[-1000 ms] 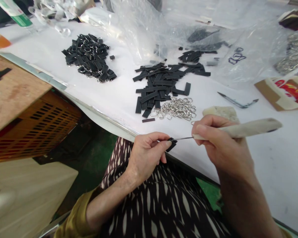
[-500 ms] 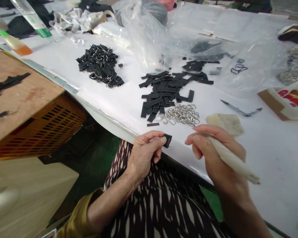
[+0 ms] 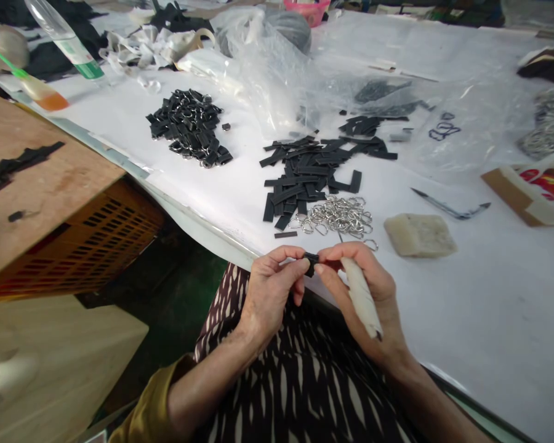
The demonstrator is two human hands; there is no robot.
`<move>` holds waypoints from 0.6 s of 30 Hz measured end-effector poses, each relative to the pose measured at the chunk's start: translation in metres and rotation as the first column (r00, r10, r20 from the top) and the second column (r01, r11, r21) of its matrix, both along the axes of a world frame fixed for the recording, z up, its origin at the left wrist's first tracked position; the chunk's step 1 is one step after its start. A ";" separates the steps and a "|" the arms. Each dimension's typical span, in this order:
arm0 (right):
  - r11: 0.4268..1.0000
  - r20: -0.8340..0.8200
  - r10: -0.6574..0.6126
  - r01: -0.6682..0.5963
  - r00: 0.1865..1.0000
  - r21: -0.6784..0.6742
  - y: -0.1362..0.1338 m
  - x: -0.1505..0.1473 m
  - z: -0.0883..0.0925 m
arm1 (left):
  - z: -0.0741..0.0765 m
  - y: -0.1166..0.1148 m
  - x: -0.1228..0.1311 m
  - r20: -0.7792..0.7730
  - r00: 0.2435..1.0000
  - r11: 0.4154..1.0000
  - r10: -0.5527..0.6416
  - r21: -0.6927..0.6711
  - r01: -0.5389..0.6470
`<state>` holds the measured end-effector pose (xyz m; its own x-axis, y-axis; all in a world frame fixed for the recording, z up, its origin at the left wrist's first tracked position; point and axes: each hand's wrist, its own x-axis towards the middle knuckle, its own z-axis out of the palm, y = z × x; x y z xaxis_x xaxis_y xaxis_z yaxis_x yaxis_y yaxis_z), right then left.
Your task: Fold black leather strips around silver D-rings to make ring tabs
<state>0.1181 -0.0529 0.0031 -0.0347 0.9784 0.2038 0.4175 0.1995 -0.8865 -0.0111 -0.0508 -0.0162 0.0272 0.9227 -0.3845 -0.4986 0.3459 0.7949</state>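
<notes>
My left hand (image 3: 273,289) pinches a small folded black strip (image 3: 311,263) between thumb and fingertips, over the table's near edge. From the right, my right hand (image 3: 372,280) meets it, its thumb and forefinger touching the strip's other end. Across that palm lies a slim tool with a white wrapped handle (image 3: 362,300); a thin metal tip (image 3: 340,236) shows above the fingers. Just beyond both hands is a pile of metal D-rings (image 3: 339,215), with a loose one (image 3: 370,245) near my right fingers. Behind these are scattered flat black strips (image 3: 300,172).
Farther left is a heap of black strips with rings (image 3: 189,126). A yellowish block (image 3: 419,235), thread snips (image 3: 452,205) and a cardboard box (image 3: 512,197) sit on the right. Clear plastic bags (image 3: 277,74) cover the back; an orange crate (image 3: 87,237) stands left below a board.
My right hand has come left and inward with the wrapped-handle tool, and its fingertips now meet the strip. A loose ring now shows beside the D-ring pile. My left hand keeps its pinch.
</notes>
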 end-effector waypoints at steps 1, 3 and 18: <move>1.000 -0.011 0.002 -0.002 1.000 -0.009 0.000 -0.001 0.001 | -0.001 0.000 0.000 -0.007 1.000 1.000 -0.007 0.005 0.007; 1.000 -0.020 0.011 -0.012 1.000 -0.029 0.001 -0.001 0.003 | -0.002 -0.001 0.000 -0.003 1.000 1.000 -0.024 -0.005 0.024; 0.995 0.068 0.013 -0.019 0.998 0.099 0.015 0.000 -0.007 | 0.005 0.007 -0.012 -0.024 1.000 0.999 -0.011 -0.054 0.010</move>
